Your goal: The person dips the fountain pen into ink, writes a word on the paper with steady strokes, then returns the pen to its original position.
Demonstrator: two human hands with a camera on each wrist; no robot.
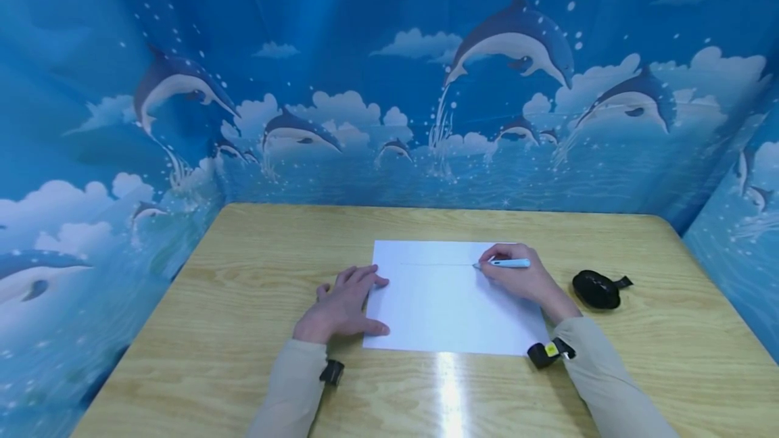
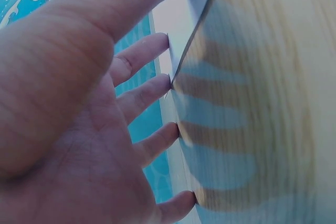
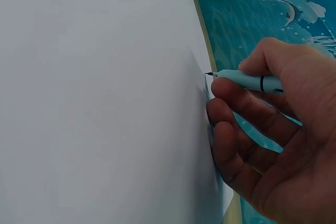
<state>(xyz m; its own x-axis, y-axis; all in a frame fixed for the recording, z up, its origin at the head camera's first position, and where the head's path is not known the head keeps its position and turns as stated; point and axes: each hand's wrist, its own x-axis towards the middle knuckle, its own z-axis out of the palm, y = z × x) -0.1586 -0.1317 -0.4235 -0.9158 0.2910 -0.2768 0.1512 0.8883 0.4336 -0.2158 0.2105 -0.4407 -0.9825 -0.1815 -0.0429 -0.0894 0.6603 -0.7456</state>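
Note:
A white sheet of paper (image 1: 450, 303) lies on the wooden table, with a thin line (image 1: 435, 264) running across its upper part. My right hand (image 1: 517, 274) pinches a light blue fountain pen (image 1: 512, 263) between thumb and fingers. In the right wrist view the pen's dark nib (image 3: 210, 74) is right at the paper's surface. The other right fingers curl beneath the pen, against the sheet. My left hand (image 1: 347, 306) rests with spread fingers at the sheet's left edge. Its fingertips (image 2: 169, 80) touch the paper and the table beside it.
A small black pouch-like object (image 1: 596, 289) with a short tab lies right of my right hand. The wooden table (image 1: 255, 276) reaches back to a blue curtain (image 1: 341, 86) printed with dolphins. Black wrist cameras (image 1: 331, 372) sit on both sleeves.

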